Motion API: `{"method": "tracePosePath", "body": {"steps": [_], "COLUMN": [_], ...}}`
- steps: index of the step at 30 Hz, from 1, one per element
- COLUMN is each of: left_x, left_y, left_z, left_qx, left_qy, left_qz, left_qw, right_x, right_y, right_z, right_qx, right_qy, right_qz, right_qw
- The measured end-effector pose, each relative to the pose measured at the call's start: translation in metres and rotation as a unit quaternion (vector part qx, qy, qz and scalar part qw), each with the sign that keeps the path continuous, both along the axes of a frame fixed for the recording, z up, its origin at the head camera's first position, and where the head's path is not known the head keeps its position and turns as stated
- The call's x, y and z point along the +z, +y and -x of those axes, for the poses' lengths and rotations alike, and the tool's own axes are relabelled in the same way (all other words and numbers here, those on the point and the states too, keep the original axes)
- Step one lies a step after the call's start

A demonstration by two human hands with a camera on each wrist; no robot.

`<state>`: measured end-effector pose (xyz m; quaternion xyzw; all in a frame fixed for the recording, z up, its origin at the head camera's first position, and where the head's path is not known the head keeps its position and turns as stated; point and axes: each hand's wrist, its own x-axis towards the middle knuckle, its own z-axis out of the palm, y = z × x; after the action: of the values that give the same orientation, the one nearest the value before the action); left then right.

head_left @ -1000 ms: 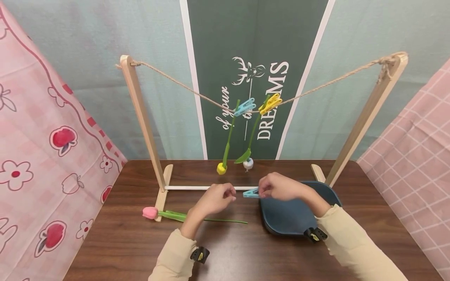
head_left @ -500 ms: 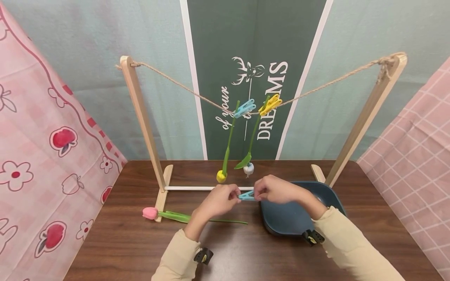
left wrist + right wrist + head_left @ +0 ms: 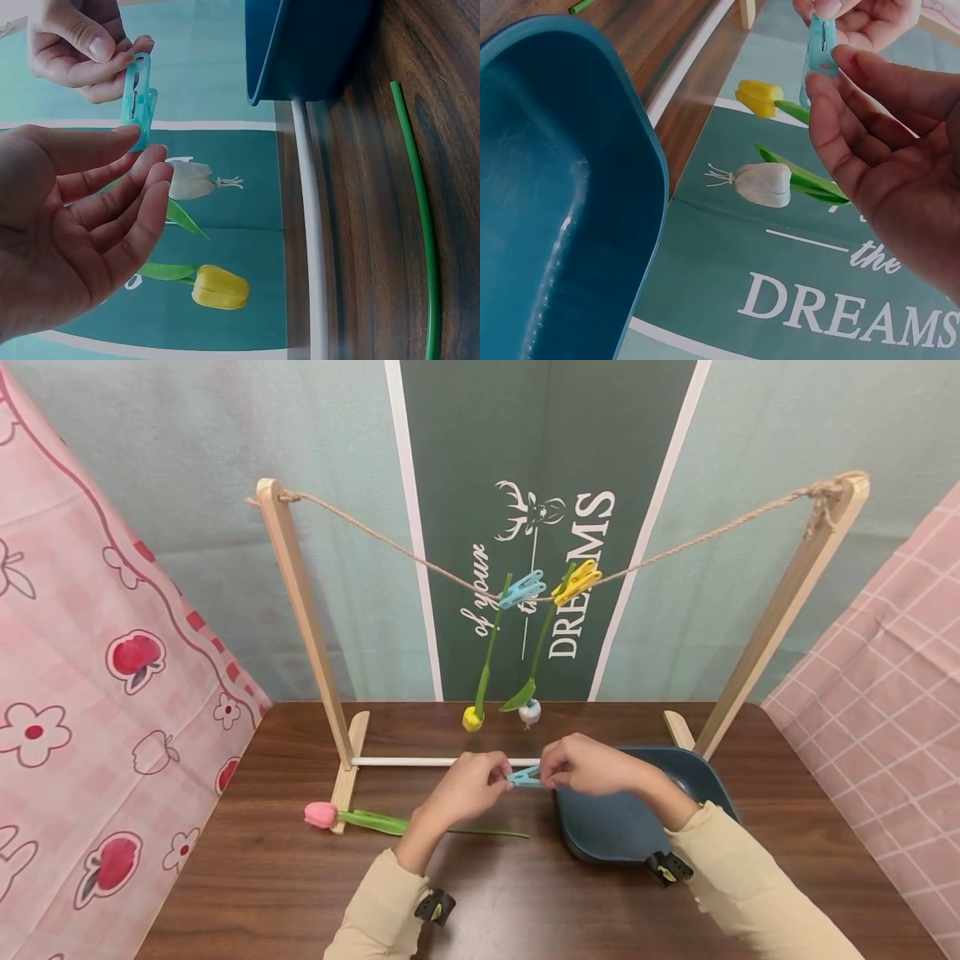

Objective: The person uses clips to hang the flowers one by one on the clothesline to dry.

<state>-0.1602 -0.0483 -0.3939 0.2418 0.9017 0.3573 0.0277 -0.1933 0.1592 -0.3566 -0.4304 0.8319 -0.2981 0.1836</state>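
Note:
In the head view a light-blue clothespin (image 3: 525,777) is stretched between my two hands, in front of the white bar. My left hand (image 3: 471,787) pinches its left end between thumb and fingers. At the other end my right hand (image 3: 592,766) pinches it too, as the right wrist view shows with the clothespin (image 3: 821,49) at the fingertips. Below the left forearm lies a pink tulip (image 3: 321,815), its green stem pointing right. Overhead, a blue clothespin (image 3: 522,590) and a yellow clothespin (image 3: 577,583) hold a yellow tulip (image 3: 473,719) and a white tulip (image 3: 529,713) upside down on the rope.
A wooden frame carries the sagging rope (image 3: 375,533) between its left post (image 3: 303,610) and right post (image 3: 783,618). A white bar (image 3: 405,762) joins the feet. Under my right forearm sits a dark blue basin (image 3: 611,827) on the brown wooden table (image 3: 525,902).
My right hand has brought the blue clothespin slightly left, and my left hand has moved right and taken hold of its free end. The hanging tulips have bobbed slightly.

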Motion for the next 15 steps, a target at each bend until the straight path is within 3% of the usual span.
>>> {"method": "tracePosePath", "body": {"steps": [15], "left_x": [-0.0028], "left_y": [-0.0044], "left_z": [0.0027], "left_qx": [0.015], "left_qy": [0.005], "left_qz": [-0.016], "left_qw": [0.9997], "right_x": [0.0002], "right_y": [0.0052], "right_z": [0.0030], "right_qx": [-0.030], "right_qy": [-0.014], "right_qz": [0.008], "right_qw": [0.999]}}
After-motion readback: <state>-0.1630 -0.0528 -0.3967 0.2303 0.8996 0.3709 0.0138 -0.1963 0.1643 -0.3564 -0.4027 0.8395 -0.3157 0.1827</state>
